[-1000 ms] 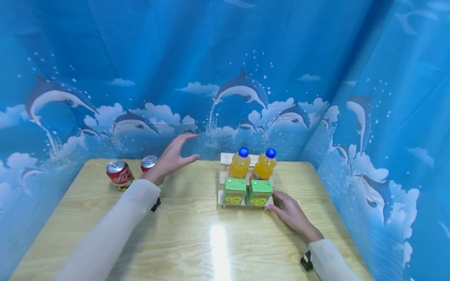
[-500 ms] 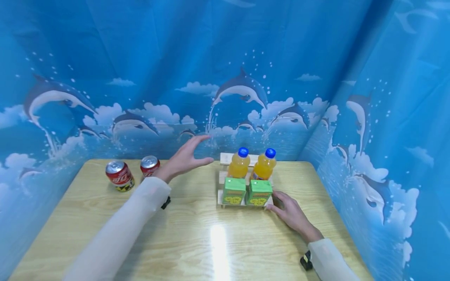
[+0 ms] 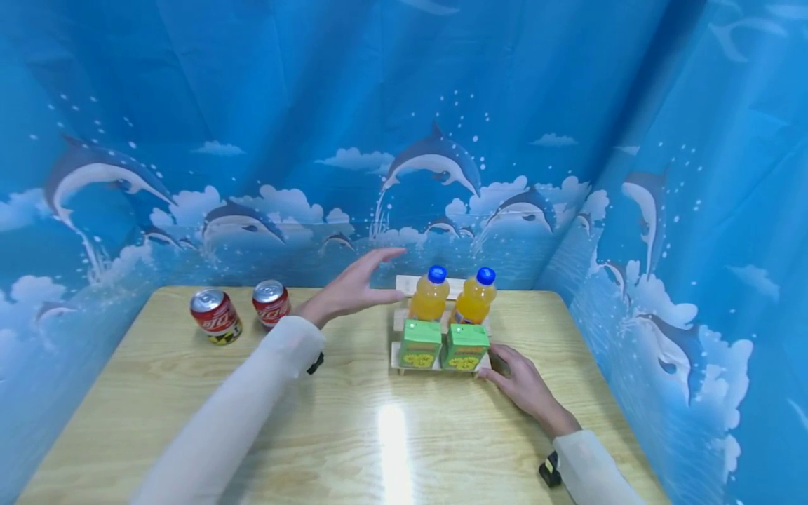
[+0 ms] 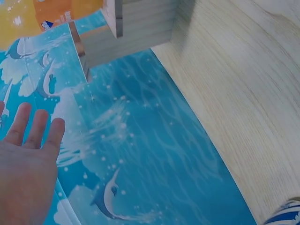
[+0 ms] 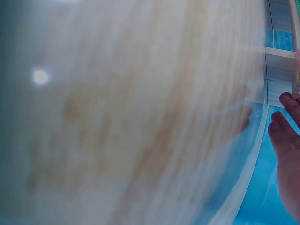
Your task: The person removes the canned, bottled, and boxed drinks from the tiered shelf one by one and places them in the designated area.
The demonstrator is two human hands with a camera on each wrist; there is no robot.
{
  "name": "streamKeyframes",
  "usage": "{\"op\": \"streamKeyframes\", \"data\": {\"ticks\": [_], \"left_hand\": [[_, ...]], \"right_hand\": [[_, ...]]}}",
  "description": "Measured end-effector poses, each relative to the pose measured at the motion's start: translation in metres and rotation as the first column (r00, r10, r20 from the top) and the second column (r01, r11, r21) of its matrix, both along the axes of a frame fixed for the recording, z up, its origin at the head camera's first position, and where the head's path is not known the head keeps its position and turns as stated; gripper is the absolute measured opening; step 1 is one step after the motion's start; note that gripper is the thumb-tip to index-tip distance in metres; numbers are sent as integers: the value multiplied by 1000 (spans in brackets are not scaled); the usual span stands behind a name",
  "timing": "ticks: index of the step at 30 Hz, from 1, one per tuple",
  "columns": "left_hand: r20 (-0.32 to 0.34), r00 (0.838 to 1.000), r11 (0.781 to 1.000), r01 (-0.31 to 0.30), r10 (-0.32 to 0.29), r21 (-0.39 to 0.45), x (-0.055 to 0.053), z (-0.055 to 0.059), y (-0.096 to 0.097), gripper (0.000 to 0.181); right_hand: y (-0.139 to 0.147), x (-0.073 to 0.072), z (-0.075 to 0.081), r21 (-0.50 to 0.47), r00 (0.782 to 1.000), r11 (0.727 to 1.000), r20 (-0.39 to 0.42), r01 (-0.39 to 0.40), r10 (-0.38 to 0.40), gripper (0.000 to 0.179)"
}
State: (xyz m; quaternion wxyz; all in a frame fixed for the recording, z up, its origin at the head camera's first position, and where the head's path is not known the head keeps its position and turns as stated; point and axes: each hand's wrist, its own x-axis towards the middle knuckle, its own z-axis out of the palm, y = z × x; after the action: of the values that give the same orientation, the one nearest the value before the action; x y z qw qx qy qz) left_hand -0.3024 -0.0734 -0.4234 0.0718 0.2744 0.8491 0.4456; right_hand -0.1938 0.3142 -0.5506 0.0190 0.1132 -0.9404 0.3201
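Left hand (image 3: 353, 286), head view: fingers released and spread, at the upper left of the rack (image 3: 406, 283), near the bottles (image 3: 430, 298)
Right hand (image 3: 522, 382), head view: thumb and fingers grasping the rack's front right corner
Rack, head view: on the table (image 3: 341, 435), two bottles on its middle step, two green boxes (image 3: 421, 344) on the lowest
Cans (image 3: 217, 315), head view: two, red, upright, left of the rack
Left wrist view: left hand's fingers straight, rack and a bottle above
Right wrist view: right hand's fingertips at the rack's edge
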Motion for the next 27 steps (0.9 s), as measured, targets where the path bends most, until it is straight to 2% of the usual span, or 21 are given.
{"op": "streamKeyframes", "data": {"ticks": [7, 15, 23, 27], "left_hand": [[8, 998, 998, 63, -63, 22, 0, 3, 17, 88], [3, 994, 994, 110, -110, -6, 2, 3, 35, 91], [40, 989, 990, 141, -141, 20, 6, 4, 46, 90], [85, 987, 990, 137, -139, 24, 8, 3, 51, 92]], "right_hand": [[0, 0, 1, -4, 1000, 1000, 7, -2, 2, 68], [1, 0, -1, 1, 1000, 1000, 1, 1, -1, 67], [0, 0, -1, -9, 1000, 1000, 7, -1, 1, 67], [0, 0, -1, -8, 1000, 1000, 3, -5, 6, 66]]}}
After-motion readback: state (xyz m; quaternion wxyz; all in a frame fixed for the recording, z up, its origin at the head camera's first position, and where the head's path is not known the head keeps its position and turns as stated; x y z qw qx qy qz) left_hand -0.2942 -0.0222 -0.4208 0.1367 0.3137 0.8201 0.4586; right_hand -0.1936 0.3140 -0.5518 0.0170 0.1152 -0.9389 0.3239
